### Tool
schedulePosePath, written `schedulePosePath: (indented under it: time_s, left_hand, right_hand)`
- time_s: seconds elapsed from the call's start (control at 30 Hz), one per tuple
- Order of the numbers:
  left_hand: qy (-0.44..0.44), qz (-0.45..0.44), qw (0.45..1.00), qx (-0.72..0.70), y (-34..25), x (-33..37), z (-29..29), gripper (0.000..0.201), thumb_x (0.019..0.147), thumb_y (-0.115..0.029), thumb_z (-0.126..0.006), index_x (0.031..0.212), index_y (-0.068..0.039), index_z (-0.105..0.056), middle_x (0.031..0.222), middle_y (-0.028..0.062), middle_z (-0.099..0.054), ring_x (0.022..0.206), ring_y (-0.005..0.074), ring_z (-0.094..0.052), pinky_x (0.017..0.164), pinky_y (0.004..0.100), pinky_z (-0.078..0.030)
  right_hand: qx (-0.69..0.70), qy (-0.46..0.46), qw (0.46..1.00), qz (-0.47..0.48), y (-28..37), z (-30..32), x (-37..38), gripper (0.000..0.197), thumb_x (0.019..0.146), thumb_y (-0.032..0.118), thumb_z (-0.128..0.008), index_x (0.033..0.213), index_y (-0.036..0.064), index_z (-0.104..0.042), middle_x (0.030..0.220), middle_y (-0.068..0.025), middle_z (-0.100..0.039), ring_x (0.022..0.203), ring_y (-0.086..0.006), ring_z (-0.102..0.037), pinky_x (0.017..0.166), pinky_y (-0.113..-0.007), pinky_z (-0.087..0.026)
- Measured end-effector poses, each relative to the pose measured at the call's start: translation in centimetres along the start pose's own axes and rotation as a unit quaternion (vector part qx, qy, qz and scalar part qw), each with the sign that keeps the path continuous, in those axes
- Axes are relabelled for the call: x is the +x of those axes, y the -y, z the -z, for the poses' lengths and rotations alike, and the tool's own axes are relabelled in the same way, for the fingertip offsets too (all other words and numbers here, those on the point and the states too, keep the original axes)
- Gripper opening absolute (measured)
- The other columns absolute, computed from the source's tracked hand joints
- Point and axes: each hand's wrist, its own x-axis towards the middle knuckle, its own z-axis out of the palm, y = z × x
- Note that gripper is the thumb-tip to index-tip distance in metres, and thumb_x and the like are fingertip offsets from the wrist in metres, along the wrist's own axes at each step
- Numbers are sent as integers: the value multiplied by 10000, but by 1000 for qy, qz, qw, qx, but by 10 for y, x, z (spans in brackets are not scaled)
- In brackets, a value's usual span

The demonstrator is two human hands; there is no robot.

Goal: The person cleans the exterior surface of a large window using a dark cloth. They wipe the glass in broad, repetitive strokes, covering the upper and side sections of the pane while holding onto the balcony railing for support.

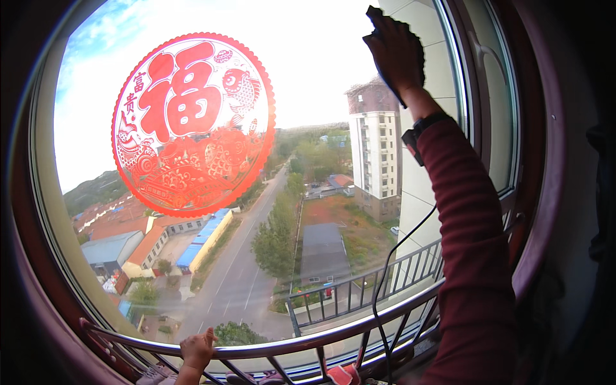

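Observation:
My right arm, in a maroon sleeve, stretches up to the upper right of the window. There my right hand is at the glass with a dark cloth under and around it; the fingers are partly lost against the dark cloth. A black strap with a small device sits on that wrist. Low on the left, my left hand is closed over the metal railing, thumb up. The window glass carries a large round red paper-cut decoration on its left half.
A black cable hangs beside my right arm. Below the railing are greyish shoes, purple shoes and a red item. A window handle is at the right frame. Outside lie a road, low roofs and a tall building.

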Motion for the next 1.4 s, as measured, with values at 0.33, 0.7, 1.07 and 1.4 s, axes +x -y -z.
schedulePosePath:
  time_s: [0.33,0.7,1.07,1.4]
  left_hand:
    - [-43,30,995,80,11,0,-18,586,1045,-472,-400,665,-229,-773,697,114,-723,728,374,-706,770,482,-550]
    - [-44,32,995,79,8,-2,-19,601,1043,-462,-370,662,-219,-766,687,121,-719,712,378,-706,755,492,-556]
    - [-75,51,994,55,11,-3,-22,559,1016,-449,-434,640,-205,-766,674,114,-716,701,369,-710,751,492,-560]
    - [-72,52,993,72,19,-1,-27,562,1013,-451,-429,610,-227,-751,674,113,-713,711,383,-704,747,502,-556]
  right_hand:
    - [93,9,994,-53,-15,26,-27,523,926,274,-641,1420,135,-543,1116,-109,-632,1023,-311,-582,859,-465,-502]
    - [404,238,721,510,119,178,-203,649,884,490,-686,1478,298,-510,1591,-25,-426,1482,-279,-392,1203,-533,-321]
    - [235,-36,945,226,78,44,73,525,1011,404,-551,1489,196,-494,1304,-18,-591,1214,-243,-533,1073,-456,-418]
    - [113,77,971,-196,-147,-19,-49,481,1042,438,-507,1388,109,-565,1237,-162,-656,1148,-366,-612,987,-501,-504]
